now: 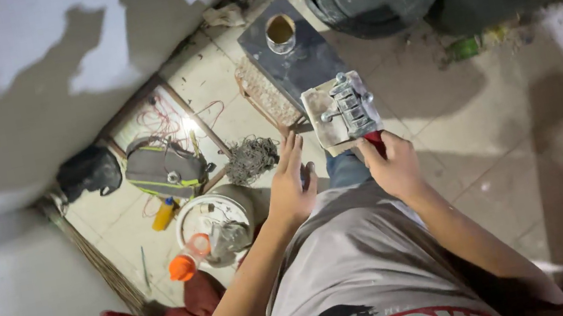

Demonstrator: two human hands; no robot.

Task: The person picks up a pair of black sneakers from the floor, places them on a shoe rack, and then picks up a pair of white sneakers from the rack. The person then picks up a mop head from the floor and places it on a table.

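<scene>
Head cam, looking straight down: the right hand (pixel 392 165) has its fingers wrapped around the red handle of a plastering trowel (pixel 342 110), blade smeared with grey plaster and pointing up and away from the body, long axis running from the wrist toward the dark box (pixel 290 56) on the floor. The left hand (pixel 290 187) sits just beside it, fingers loosely spread and holding nothing, tips close to the blade's left edge, so it's the nearer free hand. To the left sit a white bucket (pixel 218 211), an orange cap (pixel 182 267) and a grey backpack (pixel 164 169). More open tile floor (pixel 475 116) lies to the right.
</scene>
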